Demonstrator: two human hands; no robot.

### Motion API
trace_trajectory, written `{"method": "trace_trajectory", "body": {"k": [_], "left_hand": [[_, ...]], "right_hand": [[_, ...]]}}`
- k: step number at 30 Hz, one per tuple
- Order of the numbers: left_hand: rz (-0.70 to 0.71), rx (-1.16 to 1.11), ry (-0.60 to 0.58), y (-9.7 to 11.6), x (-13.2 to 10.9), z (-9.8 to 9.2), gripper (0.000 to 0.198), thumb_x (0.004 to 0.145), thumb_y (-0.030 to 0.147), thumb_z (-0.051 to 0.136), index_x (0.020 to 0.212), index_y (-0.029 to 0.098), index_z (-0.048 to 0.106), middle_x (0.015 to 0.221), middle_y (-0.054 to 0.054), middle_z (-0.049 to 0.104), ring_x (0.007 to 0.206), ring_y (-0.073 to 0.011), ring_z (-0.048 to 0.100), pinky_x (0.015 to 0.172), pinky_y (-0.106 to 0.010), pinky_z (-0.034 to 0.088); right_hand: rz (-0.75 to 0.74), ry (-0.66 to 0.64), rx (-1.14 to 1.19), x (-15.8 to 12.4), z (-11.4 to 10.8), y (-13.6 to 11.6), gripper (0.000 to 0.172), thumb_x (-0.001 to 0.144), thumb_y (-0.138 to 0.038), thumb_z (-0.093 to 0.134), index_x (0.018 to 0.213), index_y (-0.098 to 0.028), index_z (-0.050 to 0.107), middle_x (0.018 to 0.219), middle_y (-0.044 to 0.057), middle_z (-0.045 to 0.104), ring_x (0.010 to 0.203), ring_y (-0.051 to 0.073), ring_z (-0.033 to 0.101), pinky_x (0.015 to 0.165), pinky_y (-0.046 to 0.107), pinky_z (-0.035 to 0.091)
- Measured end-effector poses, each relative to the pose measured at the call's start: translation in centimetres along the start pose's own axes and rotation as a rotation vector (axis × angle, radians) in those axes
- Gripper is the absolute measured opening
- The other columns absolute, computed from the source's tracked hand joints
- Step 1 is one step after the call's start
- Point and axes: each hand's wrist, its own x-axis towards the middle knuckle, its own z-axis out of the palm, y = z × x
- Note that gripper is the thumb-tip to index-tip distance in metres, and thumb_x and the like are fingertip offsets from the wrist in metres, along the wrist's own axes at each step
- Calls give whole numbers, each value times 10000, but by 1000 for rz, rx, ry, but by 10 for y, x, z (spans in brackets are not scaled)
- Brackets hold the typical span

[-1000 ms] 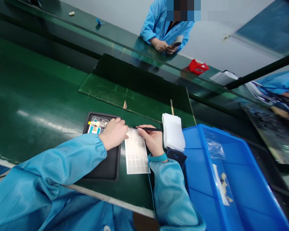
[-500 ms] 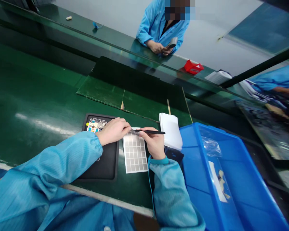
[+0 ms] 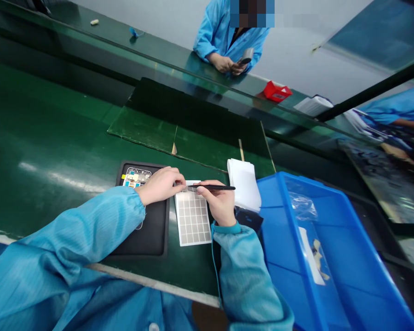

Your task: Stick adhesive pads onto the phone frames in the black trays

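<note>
My right hand grips a pair of black tweezers, held nearly level with the tip toward the left. Below them lies a white sheet of grey square stickers, flat on the green bench. My left hand has thumb and fingers pinched together beside the tweezer tip, over the sheet's top edge. Whatever is between those fingers is too small to make out. Under my left forearm sits a black tray holding an opened phone with its circuit board exposed, partly covered by my hand and sleeve.
At the right stands a blue bin with clear plastic bags inside. Folded white cloths or papers lie beside it, above a dark item. A green board lies beyond. Across the bench, a co-worker's hands hold a grey-and-black device.
The view has shifted very slightly. Both hands keep nearly the same pose at the top of the sticker sheet, with no clear movement of objects.
</note>
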Motion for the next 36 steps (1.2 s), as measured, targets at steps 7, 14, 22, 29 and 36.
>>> {"method": "trace_trajectory", "body": {"k": [7, 14, 22, 29, 36], "left_hand": [[-66, 7, 37, -4, 2, 2, 133, 878, 215, 604, 849, 207, 733, 860, -18, 683, 848, -178, 599, 817, -311, 459], [-54, -30, 59, -4, 1, 3, 124, 875, 208, 610, 848, 207, 731, 855, -9, 682, 829, -166, 601, 800, -303, 459], [-53, -24, 49, -3, 1, 2, 111, 870, 214, 623, 857, 211, 734, 853, -6, 684, 829, -163, 608, 791, -302, 464], [-146, -98, 118, 0, 3, 0, 169, 895, 301, 594, 906, 206, 734, 820, -2, 680, 799, -162, 613, 766, -298, 457], [-217, -1, 146, 12, -7, -63, 159, 867, 307, 603, 929, 200, 702, 782, 22, 679, 700, -137, 601, 661, -265, 421]], "right_hand": [[-11, 2, -26, 0, 1, 1, 233, 747, -400, 818, 889, -237, 731, 913, 59, 769, 798, 246, 737, 794, 422, 616], [-21, -18, -11, -1, 2, 2, 195, 750, -353, 823, 890, -242, 742, 922, 54, 771, 864, 254, 739, 831, 421, 611], [-6, -13, -33, -1, 3, 0, 220, 749, -405, 813, 865, -239, 728, 899, 56, 770, 820, 252, 739, 807, 424, 614], [-10, 48, -20, 0, 1, 2, 210, 751, -403, 810, 837, -235, 719, 839, 45, 759, 657, 207, 702, 682, 376, 600], [-10, 84, 7, 3, -1, 10, 230, 737, -389, 825, 851, -221, 718, 762, 29, 730, 653, 201, 685, 653, 351, 580]]}}
